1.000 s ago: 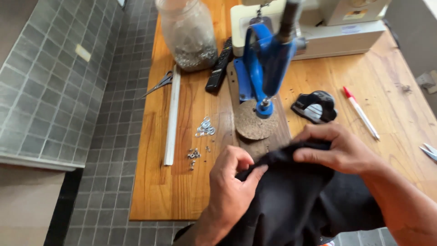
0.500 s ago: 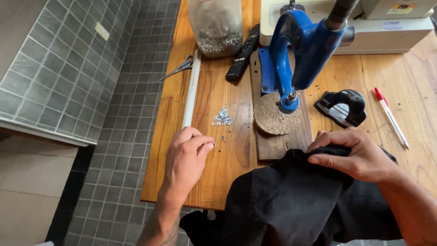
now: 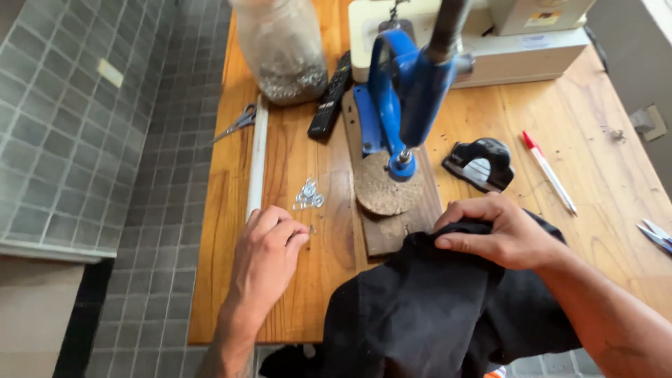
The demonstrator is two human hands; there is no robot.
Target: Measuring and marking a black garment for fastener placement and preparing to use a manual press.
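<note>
1. Wooden workbench [image 3: 595, 140] beside a grey tiled wall; crowded with tools under daylight.
2. Left hand [image 3: 269, 245] resting on the wood, fingertips pinched at a tiny metal piece just below a small heap of silver eyelets [image 3: 308, 196]; whether the piece is actually gripped cannot be told.
3. Right hand [image 3: 500, 231] clenched on a folded edge of black fabric [image 3: 427, 315], thumb and fingers bunching the cloth at the near end of the press board.
4. Fabric draped over the front edge of the bench, between both arms, touching the wooden base of the blue hand press [image 3: 402, 98].
5. Soft, limp and light by the look of it; likely to slide or unfold unless pinched at the folded edge, as now.
6. Eyelets small, hard and smooth; probably best picked one at a time between fingertip and thumb.
7. Also about: glass jar [image 3: 280, 49], scissors [image 3: 234, 124], black remote [image 3: 330, 98], red-capped pen [image 3: 549, 171].
8. Compared with a second ago: left hand gone from the cloth and moved out to the eyelets; right hand unchanged in its hold.
</note>
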